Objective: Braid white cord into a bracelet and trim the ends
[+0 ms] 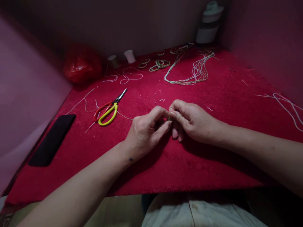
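Small dark piece [169, 118], too tiny and shaded to identify, is held just above the middle of the red felt-covered bench [213, 157], mostly hidden by the fingertips around it. The left hand [144, 132] pinches it between thumb and forefinger. The right hand [191, 121] pinches it from the other side, its remaining fingers curled downward. Both hands are closed and meet at the tips.

At the far left, a crumpled red plastic bag [81, 63] lies in deep shadow. A flat black phone [53, 138] rests near the left edge. A looped bundle of pale cords [194, 71] lies at the back, and more loose cords [287, 105] are cut off at the right edge. A white-capped bottle [209, 23] stands in the dim far corner. Scissors with red and yellow handles [109, 110] lie left of the hands, closed. Small beaded loops [159, 64] and two little spools [129, 56] sit farther back, their detail unclear.
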